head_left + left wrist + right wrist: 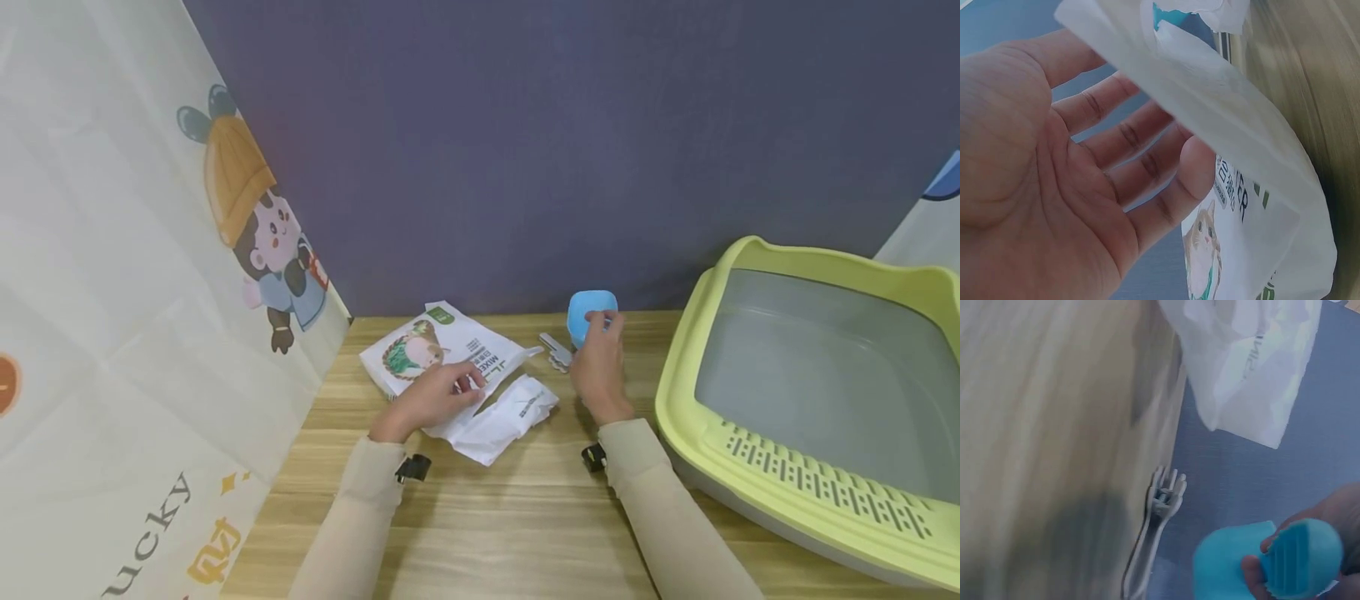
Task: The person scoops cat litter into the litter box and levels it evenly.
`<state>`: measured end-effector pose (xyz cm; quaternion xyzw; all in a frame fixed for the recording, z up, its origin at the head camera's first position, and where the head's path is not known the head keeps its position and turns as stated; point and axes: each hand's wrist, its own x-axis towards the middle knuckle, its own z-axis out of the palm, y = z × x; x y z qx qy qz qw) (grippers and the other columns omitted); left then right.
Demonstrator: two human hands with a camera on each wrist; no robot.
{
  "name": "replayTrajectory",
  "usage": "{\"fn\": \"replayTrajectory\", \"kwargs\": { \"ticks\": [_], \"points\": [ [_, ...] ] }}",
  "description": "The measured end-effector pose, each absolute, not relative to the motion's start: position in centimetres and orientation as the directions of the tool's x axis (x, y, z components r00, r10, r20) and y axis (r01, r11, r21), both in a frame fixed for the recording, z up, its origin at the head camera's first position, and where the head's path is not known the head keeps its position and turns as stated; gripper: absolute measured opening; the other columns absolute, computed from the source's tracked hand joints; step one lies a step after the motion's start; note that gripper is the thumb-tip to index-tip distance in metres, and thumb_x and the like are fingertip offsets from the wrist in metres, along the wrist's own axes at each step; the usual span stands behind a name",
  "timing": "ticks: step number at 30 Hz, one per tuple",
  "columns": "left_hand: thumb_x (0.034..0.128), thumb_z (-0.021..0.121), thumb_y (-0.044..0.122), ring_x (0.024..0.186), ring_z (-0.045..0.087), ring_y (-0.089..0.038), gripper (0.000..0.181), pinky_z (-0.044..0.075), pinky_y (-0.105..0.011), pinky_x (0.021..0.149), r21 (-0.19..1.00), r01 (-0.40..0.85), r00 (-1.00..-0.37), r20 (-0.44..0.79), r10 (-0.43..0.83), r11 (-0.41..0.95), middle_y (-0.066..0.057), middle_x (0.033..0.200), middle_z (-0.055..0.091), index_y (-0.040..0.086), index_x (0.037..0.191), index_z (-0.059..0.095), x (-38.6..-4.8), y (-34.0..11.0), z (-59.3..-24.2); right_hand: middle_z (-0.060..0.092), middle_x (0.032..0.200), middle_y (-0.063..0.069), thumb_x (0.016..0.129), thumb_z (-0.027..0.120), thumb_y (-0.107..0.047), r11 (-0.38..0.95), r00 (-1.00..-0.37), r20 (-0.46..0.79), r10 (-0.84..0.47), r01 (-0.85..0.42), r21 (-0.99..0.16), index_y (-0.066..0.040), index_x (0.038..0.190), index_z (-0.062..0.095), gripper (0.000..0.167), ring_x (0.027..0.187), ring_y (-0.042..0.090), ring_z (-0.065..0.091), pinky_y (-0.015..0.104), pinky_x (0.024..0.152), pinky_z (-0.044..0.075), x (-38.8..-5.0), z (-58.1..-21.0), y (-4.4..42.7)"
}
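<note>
My left hand [435, 396] is at the torn white bag [491, 337], which lies on its side with a cat picture on it. Its fingers are loosely bent, and the left wrist view shows the palm bare and the fingertips behind a flap [1210, 94]. My right hand [600, 371] holds a blue scoop [587, 302] by the back edge of the table, fingers and thumb on its ribbed part [1294, 559]. Between the bag and the scoop lies a small grey tool [555, 352] with a pronged end [1166, 494].
A large litter box [690, 350] with a yellow-green rim and grey inside stands at the right. A dark blue wall [525, 167] rises behind the wooden table [495, 517]. To the left hangs a white printed sheet [112, 292].
</note>
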<state>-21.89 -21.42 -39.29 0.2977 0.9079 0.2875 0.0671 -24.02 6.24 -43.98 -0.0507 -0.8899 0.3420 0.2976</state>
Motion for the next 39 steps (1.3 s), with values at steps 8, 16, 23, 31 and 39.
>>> {"fn": "replayTrajectory", "kwargs": {
  "ticks": [8, 16, 23, 31, 39],
  "points": [
    [0.0969, 0.063, 0.018, 0.070, 0.058, -0.010, 0.008, 0.048, -0.027, 0.068, 0.535, 0.493, -0.840, 0.084, 0.537, 0.686, 0.000, 0.083, 0.068, 0.015, 0.102, 0.068, -22.0, -21.2, -39.3, 0.022, 0.159, 0.025, 0.075, 0.065, 0.018, 0.786, -0.811, 0.545, 0.213, -0.189, -0.589, 0.000, 0.148, 0.038, 0.080, 0.076, 0.047, 0.065, 0.050, 0.061, 0.056, -23.8, -43.2, 6.1],
    [0.0965, 0.063, 0.019, 0.069, 0.057, -0.010, 0.008, 0.047, -0.028, 0.068, 0.515, 0.493, -0.848, 0.103, 0.520, 0.702, 0.002, 0.081, 0.067, 0.015, 0.102, 0.068, -22.2, -21.1, -39.4, 0.010, 0.165, 0.024, 0.072, 0.076, 0.015, 0.788, -0.818, 0.544, 0.188, -0.205, -0.581, 0.002, 0.150, 0.036, 0.089, 0.122, 0.055, 0.055, 0.056, 0.085, 0.057, -23.7, -43.0, 6.2],
    [0.0967, 0.063, 0.018, 0.067, 0.056, -0.009, 0.008, 0.047, -0.026, 0.066, 0.514, 0.494, -0.847, 0.102, 0.522, 0.701, 0.002, 0.080, 0.067, 0.014, 0.102, 0.068, -22.1, -21.1, -39.6, 0.007, 0.165, 0.025, 0.065, 0.067, 0.024, 0.779, -0.815, 0.543, 0.202, -0.202, -0.594, 0.003, 0.150, 0.034, 0.093, 0.132, 0.055, 0.046, 0.057, 0.087, 0.057, -23.4, -42.8, 6.4],
    [0.0967, 0.062, 0.017, 0.068, 0.056, -0.009, 0.009, 0.046, -0.026, 0.067, 0.514, 0.491, -0.847, 0.096, 0.522, 0.703, 0.002, 0.081, 0.067, 0.014, 0.102, 0.068, -22.3, -21.1, -39.7, 0.023, 0.159, 0.034, 0.074, 0.058, 0.019, 0.745, -0.900, 0.384, 0.204, -0.112, -0.658, 0.006, 0.155, 0.022, 0.089, 0.119, 0.058, 0.054, 0.062, 0.095, 0.051, -23.7, -43.0, 6.9],
    [0.0951, 0.062, 0.016, 0.068, 0.055, -0.010, 0.007, 0.045, -0.027, 0.067, 0.498, 0.486, -0.858, 0.118, 0.499, 0.718, 0.002, 0.078, 0.064, 0.014, 0.099, 0.068, -22.3, -20.9, -39.8, 0.063, 0.113, 0.039, 0.089, 0.053, 0.002, 0.778, -0.909, 0.324, 0.263, 0.001, -0.628, 0.011, 0.136, 0.043, 0.049, 0.095, 0.057, 0.065, 0.064, 0.082, 0.052, -23.5, -43.1, 7.4]
  ]
}}
